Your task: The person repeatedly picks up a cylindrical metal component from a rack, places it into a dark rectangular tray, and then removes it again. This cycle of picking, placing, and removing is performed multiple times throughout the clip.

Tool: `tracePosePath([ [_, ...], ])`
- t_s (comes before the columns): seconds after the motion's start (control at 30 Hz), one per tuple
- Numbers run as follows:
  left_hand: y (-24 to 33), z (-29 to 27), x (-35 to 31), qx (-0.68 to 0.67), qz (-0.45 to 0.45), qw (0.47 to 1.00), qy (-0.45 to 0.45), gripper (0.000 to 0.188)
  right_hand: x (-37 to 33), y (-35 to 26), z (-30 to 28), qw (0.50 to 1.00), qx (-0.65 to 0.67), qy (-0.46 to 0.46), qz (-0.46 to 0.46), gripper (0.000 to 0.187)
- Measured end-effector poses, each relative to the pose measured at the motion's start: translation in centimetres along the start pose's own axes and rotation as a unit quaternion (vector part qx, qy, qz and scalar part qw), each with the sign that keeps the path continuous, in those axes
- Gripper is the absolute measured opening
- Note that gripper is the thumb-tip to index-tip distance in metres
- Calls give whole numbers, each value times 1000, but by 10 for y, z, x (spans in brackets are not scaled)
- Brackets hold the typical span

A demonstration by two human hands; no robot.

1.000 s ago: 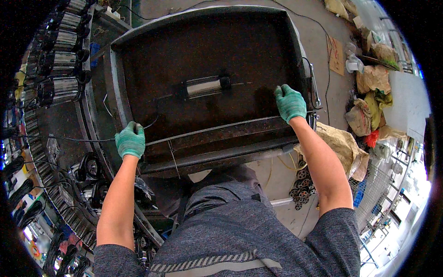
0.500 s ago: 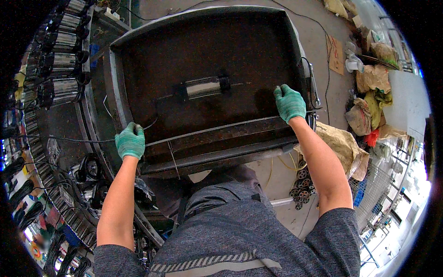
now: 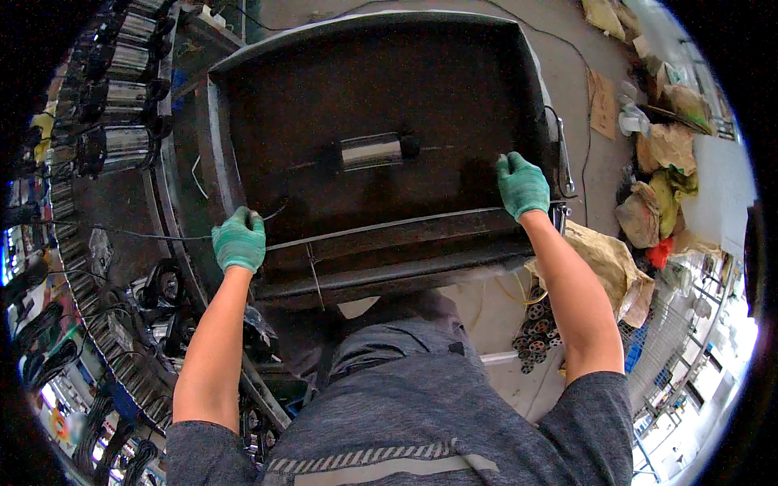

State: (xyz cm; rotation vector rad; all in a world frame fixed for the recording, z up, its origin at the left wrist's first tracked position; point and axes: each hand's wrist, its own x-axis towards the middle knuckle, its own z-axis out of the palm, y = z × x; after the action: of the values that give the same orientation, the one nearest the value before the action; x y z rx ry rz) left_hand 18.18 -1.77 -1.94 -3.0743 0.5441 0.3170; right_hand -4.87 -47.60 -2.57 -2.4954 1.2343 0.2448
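Observation:
A dark, deep metal tub point(image 3: 217, 134) lies in front of me. Inside it sits a cylindrical motor point(image 3: 370, 152) with a shiny metal body, black ends and a thin shaft. Whether liquid surrounds it, I cannot tell. My left hand point(image 3: 240, 243), in a green glove, is closed around a black cable point(image 3: 138, 235) at the tub's near left corner. The cable comes in from the left and runs on toward the motor. My right hand point(image 3: 523, 190), gloved alike, hovers inside the near right corner with thumb and forefinger close together; whatever they may hold is too small to make out.
Rows of similar motors point(image 3: 126, 146) with coiled cables line a rack on the left. A wrench-like metal tool point(image 3: 562, 154) stands against the tub's right side. Sacks point(image 3: 608, 263) and a pile of round parts point(image 3: 536, 332) lie on the floor at right.
The whole view has shifted slightly, so the tub and motor appear further right. Both hands keep nearly the same place against the tub, the left still on the cable.

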Motion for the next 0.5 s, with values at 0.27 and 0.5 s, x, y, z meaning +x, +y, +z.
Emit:
tracePosePath([
  [0.27, -1, 2, -1, 4, 22, 998, 57, 21, 4, 6, 5, 1000, -15, -2, -10, 40],
  [0.5, 1, 2, -2, 41, 39, 996, 68, 26, 2, 3, -2, 1000, 6, -13, 3, 43],
])
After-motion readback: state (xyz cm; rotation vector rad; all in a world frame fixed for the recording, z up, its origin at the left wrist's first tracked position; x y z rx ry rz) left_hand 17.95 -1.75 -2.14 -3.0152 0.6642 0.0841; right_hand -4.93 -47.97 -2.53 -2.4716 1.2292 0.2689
